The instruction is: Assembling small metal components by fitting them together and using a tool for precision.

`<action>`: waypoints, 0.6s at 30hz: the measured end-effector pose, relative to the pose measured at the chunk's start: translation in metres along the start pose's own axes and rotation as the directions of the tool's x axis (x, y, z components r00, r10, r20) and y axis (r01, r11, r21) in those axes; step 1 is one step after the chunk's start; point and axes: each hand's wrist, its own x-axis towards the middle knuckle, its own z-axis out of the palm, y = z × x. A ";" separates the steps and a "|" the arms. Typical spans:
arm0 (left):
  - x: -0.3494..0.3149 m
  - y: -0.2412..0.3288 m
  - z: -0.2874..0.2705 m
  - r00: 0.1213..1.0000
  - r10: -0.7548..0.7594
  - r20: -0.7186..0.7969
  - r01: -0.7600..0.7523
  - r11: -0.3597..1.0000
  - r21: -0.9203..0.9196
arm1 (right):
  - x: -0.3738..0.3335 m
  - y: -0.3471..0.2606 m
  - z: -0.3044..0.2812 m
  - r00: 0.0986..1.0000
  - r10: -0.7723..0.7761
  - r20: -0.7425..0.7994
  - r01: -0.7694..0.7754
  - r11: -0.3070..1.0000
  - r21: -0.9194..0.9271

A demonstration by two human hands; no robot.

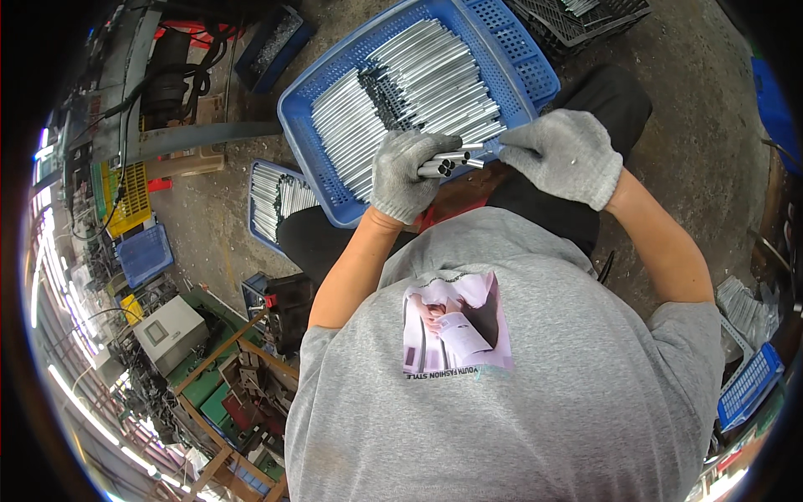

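My left hand (407,174), in a grey knitted glove, is closed around a small bundle of shiny metal tubes (445,162). Their open ends stick out to the right, and one tube lies slightly apart above the others. Across from those ends is my right hand (569,157), also gloved, its thumb and forefinger parted and pointing left. No tube shows between these fingers. Just beyond both hands a blue perforated plastic basket (294,125) holds many similar tubes (435,71) in two side-by-side rows, with dark ends or gaps between them.
A second blue basket (535,71) adjoins the large one, near a black crate (577,21). Left of my legs, a smaller tray of tubes (280,201) sits on the floor. Machinery (180,335) stands at left; more metal pieces (744,309) and a blue basket (751,387) lie at right.
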 end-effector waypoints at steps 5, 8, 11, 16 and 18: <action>0.001 -0.001 -0.002 1.000 0.025 0.017 -0.025 0.999 -0.026 | 0.006 0.006 0.001 0.993 0.063 -0.100 -0.054 0.994 0.097; -0.002 -0.002 0.000 1.000 -0.017 0.022 0.018 0.999 -0.045 | 0.004 0.008 0.011 0.999 0.016 -0.039 -0.015 0.999 0.041; -0.003 -0.002 0.000 0.999 -0.036 0.028 0.037 0.998 -0.057 | 0.005 0.007 0.006 0.999 0.033 0.001 -0.033 0.997 0.068; -0.004 -0.004 -0.001 0.998 -0.047 0.029 0.049 0.996 -0.069 | 0.009 0.005 -0.001 0.993 0.104 0.050 -0.111 0.980 0.165; -0.005 -0.005 0.000 0.999 -0.048 0.024 0.050 0.996 -0.067 | 0.010 0.008 0.008 0.996 0.084 0.032 -0.087 0.991 0.105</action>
